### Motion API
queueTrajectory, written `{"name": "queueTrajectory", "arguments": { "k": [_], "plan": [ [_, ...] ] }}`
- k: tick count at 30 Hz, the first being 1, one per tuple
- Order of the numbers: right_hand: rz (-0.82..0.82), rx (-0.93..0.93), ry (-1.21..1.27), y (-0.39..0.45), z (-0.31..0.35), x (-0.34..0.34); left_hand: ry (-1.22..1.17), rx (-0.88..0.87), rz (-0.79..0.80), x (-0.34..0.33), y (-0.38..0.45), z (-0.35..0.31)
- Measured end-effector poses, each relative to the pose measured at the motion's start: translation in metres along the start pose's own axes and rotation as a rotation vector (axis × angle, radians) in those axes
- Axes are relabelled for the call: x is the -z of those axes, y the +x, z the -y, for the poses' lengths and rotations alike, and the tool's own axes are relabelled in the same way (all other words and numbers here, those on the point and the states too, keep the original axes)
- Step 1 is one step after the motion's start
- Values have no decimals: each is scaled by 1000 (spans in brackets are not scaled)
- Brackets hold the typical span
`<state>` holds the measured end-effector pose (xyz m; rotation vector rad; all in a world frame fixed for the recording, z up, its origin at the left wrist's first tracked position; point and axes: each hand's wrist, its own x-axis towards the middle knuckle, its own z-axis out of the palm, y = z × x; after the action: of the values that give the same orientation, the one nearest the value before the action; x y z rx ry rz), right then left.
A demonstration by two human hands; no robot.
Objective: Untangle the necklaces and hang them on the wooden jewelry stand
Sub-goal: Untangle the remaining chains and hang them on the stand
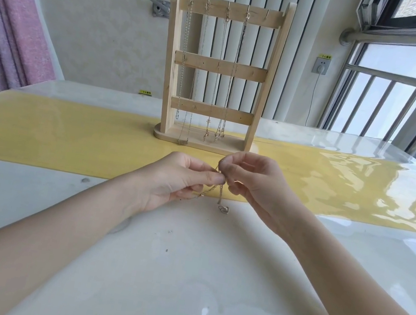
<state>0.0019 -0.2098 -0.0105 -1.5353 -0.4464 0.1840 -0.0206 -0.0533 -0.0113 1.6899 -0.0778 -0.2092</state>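
A thin gold necklace (219, 195) is pinched between my left hand (180, 180) and my right hand (250, 181) just above the table, in front of the stand. Its loose end with a small pendant (223, 209) dangles down to the white surface. The wooden jewelry stand (218, 70) rises upright behind my hands, with three crossbars and a row of hooks on the top bar. Several chains hang from those hooks; the rightmost hook (268, 12) is bare.
The stand rests on a yellow strip (65, 138) under a glossy clear table cover. A white radiator and wall lie behind, a pink curtain (8, 25) at left, window railings (407, 95) at right.
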Motion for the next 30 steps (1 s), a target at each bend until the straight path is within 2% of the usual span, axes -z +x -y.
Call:
{"name": "queueTrajectory", "arguments": {
  "k": [4, 10, 14, 19, 20, 22, 24, 27, 28, 30],
  "plan": [
    [-19, 26, -27, 0, 1, 1, -43, 25, -55, 0, 1, -2],
    [54, -109, -49, 3, -1, 6, -194, 48, -166, 6, 3, -2],
    [16, -189, -319, 1, -3, 6, 294, -96, -242, 6, 3, 1],
    [-56, -135, -798, 1, -2, 5, 659, -256, -268, 7, 1, 2],
    [-97, -114, -771, 2, -2, 6, 703, -270, -282, 7, 1, 2],
    [-156, -105, -480, 2, 0, 10, 758, -286, -305, 6, 1, 2],
    [-146, -173, -130, 2, 2, 11, 739, -278, -297, 5, 1, 2],
    [-96, -287, 126, 3, 1, 9, 745, -242, -276, 0, 1, 2],
    [-87, -312, 186, 3, 1, 8, 704, -225, -262, -1, 1, 2],
    [-68, -347, 295, 5, 0, 7, 459, -154, -217, -3, 0, 0]
  ]
}}
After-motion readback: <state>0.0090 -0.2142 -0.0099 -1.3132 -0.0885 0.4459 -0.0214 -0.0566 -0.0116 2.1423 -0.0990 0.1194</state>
